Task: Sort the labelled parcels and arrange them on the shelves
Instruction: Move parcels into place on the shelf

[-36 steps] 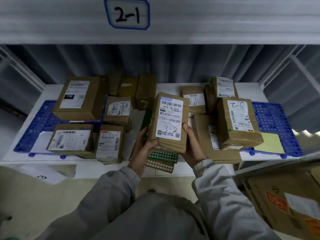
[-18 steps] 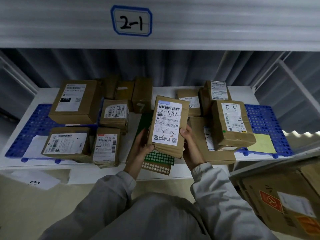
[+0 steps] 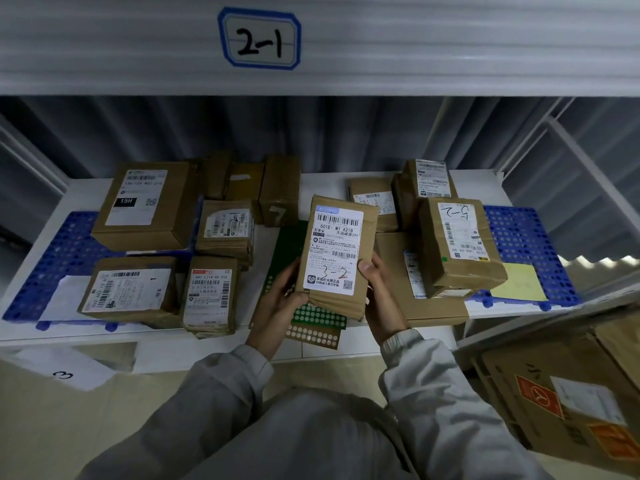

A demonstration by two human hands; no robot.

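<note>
Lying on the white shelf (image 3: 322,188), roughly a dozen brown parcels in two clusters. Far left, a blue perforated mat (image 3: 59,258) under four labelled ones: a large box marked 15H (image 3: 145,202), a small taped box (image 3: 227,230), a flat parcel (image 3: 131,289) at the front edge, and beside it a parcel labelled 647 (image 3: 209,294). Behind, three or four plain cartons (image 3: 280,188), hard to count in the shadow. Overhead, one shelf tag reading 2-1 (image 3: 259,38). Centre, held above a green dotted sheet (image 3: 320,315): the parcel marked 3-2 (image 3: 337,254), label up. Left hand (image 3: 277,303) curled round its lower left corner, right hand (image 3: 381,296) wrapped round its right edge — both grips closed on it. Right, five more parcels: a small one at the back (image 3: 372,199), a taller one (image 3: 431,180), a box with a handwritten label (image 3: 459,244) stacked on a flat carton (image 3: 433,303), another barely visible beneath. Under these, a second blue mat (image 3: 519,237) and one yellow note (image 3: 519,282). Lower right, a big carton with orange stickers (image 3: 561,400).
</note>
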